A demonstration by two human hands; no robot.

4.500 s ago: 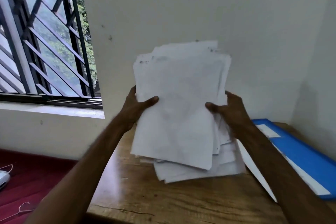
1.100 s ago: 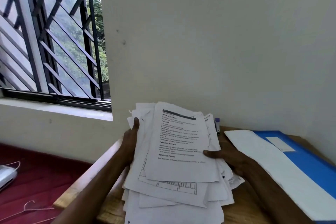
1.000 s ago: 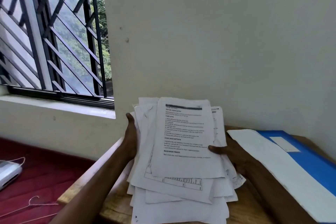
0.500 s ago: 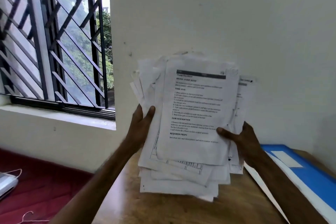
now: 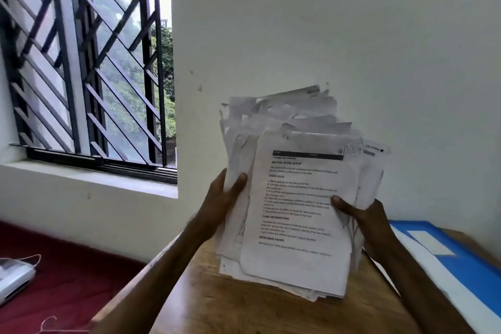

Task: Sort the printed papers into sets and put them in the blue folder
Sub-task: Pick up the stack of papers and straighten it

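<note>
A thick, uneven stack of printed papers (image 5: 295, 198) stands nearly upright, its lower edge down at the wooden table (image 5: 244, 306). The top sheet shows black headings and numbered lines facing me. My left hand (image 5: 225, 198) grips the stack's left edge, thumb on the front. My right hand (image 5: 360, 214) grips the right edge, thumb pressed on the top sheet. The blue folder (image 5: 461, 263) lies open on the table at the right, with a white sheet (image 5: 433, 279) lying along its near side.
A white wall rises right behind the table. A barred window (image 5: 86, 62) with a sill is at the left. Below it lies a dark red surface with a white device (image 5: 13, 279) and a thin wire hanger (image 5: 51, 327).
Over the last second both hands raised the stack from lying low over the table to upright, then lowered it slightly. Earlier still, its blank side faced me.
</note>
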